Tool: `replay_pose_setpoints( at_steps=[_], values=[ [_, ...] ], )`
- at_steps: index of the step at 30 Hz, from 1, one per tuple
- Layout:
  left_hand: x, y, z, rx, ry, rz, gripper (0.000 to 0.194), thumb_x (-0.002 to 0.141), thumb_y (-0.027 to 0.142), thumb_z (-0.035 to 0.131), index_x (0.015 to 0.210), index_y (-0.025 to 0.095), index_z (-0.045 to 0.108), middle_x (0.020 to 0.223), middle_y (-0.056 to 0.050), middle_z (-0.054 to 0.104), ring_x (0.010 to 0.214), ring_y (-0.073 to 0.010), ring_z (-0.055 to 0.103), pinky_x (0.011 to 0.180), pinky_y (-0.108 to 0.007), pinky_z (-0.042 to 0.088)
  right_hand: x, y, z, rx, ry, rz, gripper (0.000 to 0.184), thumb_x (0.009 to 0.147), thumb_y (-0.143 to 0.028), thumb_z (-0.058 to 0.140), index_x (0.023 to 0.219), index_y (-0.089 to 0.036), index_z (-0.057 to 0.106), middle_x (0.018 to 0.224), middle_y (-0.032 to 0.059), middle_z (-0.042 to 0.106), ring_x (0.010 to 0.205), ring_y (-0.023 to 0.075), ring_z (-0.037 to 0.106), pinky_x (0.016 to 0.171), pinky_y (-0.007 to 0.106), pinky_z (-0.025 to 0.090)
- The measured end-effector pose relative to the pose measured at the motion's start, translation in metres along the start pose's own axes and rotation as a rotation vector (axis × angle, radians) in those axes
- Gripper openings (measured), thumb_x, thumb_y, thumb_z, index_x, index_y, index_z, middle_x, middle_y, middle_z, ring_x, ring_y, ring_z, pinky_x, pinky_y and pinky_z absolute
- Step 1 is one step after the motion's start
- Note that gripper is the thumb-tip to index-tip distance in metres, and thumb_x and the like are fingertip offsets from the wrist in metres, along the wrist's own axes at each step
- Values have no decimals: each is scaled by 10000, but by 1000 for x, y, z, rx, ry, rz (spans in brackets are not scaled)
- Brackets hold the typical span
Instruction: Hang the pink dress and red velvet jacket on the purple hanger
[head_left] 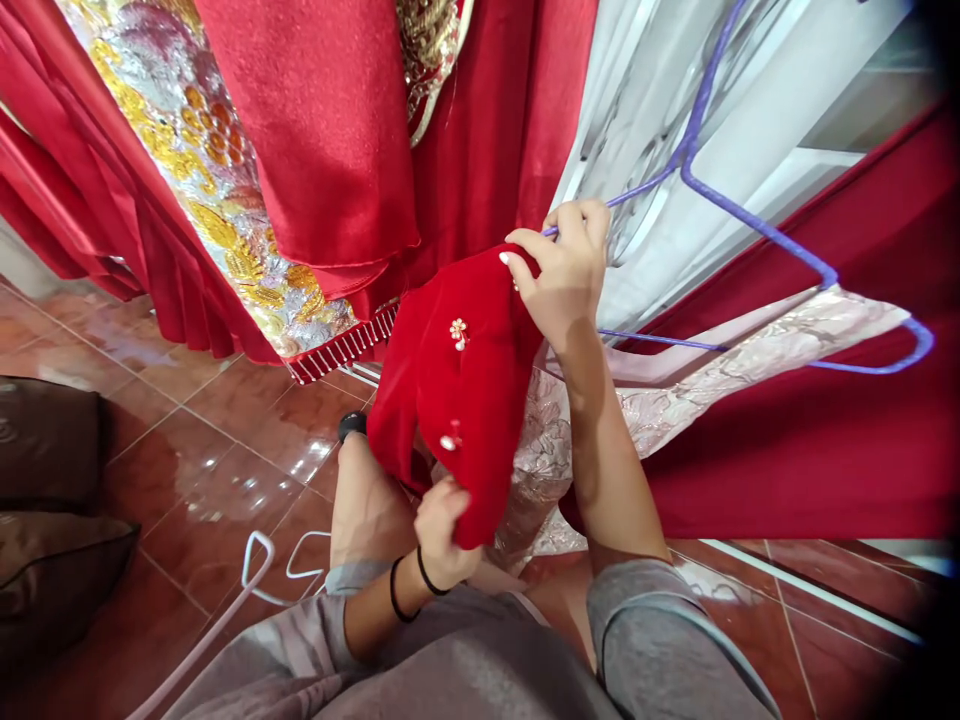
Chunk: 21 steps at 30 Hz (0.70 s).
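Observation:
A red velvet garment [480, 390] with small flower and pearl ornaments hangs between my hands in front of my legs. My right hand [570, 265] is closed around its upper edge together with one arm of a purple hanger [757, 228]. Lower down, my left hand [442, 525], with black bands on the wrist, is closed on the garment's lower edge. A pale pink patterned dress [720, 365] sits over the hanger's right arm, and its skirt drops behind the velvet. My fingers partly cover the hanger's left end.
Red garments [315, 130], one with a gold and silver embroidered panel [240, 230], hang ahead. White fabric [652, 110] is at the upper right. White hangers [259, 565] lie low left on the tiled floor [225, 480], near dark brown bags [52, 450].

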<state>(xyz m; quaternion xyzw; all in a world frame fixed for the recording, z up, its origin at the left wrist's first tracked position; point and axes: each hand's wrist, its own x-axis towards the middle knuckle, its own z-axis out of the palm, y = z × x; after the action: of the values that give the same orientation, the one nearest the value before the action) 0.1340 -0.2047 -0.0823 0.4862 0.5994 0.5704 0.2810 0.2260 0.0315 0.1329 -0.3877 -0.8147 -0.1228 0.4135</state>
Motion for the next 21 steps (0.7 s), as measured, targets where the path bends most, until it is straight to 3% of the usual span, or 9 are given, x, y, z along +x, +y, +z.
replay_pose_setpoints(
  at_steps=[4,6,7,10,11,14,17,19,21],
  values=[
    [23,15,13,441,-544,12,260,869,324,498,1045,200,643,1004,-106,697,936,-254,665,833,-387,540,-2,-4,-5,15,34,4,259,939,-345,481,1002,-224,701,1039,122,560,1121,327,464,949,527,436],
    [53,35,6,542,-664,17,252,910,316,471,1049,203,649,1025,-89,711,941,-237,676,824,-354,540,-3,-5,-7,4,37,-2,257,937,-318,487,996,-207,712,1041,122,567,1124,323,473,955,518,439],
    [72,49,0,526,-617,74,244,925,333,470,1024,213,657,1021,-71,717,942,-224,676,840,-338,533,-3,-5,-8,2,33,-5,259,937,-305,485,1001,-201,714,1051,123,569,1138,321,471,963,514,438],
    [136,101,-16,483,-77,431,281,953,338,437,1097,184,623,1118,-89,688,1068,-216,616,1002,-366,455,-2,-4,-5,13,16,3,270,939,-285,475,1026,-196,715,1070,120,578,1164,311,465,981,515,438],
    [158,119,-17,524,40,526,317,931,353,485,1172,176,591,1216,-105,647,1160,-244,566,1053,-406,414,-1,-3,-4,22,11,7,277,940,-284,470,1040,-198,714,1072,119,586,1163,306,468,985,518,439],
    [208,158,-5,676,18,594,591,809,376,670,1308,122,483,1352,-167,547,1268,-316,478,1096,-473,358,1,1,-9,63,-13,-40,316,936,-285,469,1143,-196,691,1085,117,625,1154,284,493,1014,499,440],
    [225,176,17,790,-35,497,624,779,417,704,1250,66,492,1267,-217,575,1219,-365,502,1071,-532,359,1,15,-42,86,-40,-113,389,928,-282,470,1282,-212,615,1192,89,646,1177,265,535,1042,484,437],
    [224,180,26,812,-18,436,620,771,497,700,1179,68,517,1206,-227,593,1185,-385,517,1043,-558,373,-1,32,-81,32,31,-19,403,937,-276,440,1303,-220,598,1260,79,639,1176,262,570,1020,483,451],
    [221,183,30,799,-16,399,628,762,571,685,1130,88,524,1168,-226,604,1170,-393,525,1016,-564,394,-3,59,-125,-116,151,223,388,941,-262,429,1260,-181,634,1231,121,665,1128,268,612,978,474,462]
  ],
)
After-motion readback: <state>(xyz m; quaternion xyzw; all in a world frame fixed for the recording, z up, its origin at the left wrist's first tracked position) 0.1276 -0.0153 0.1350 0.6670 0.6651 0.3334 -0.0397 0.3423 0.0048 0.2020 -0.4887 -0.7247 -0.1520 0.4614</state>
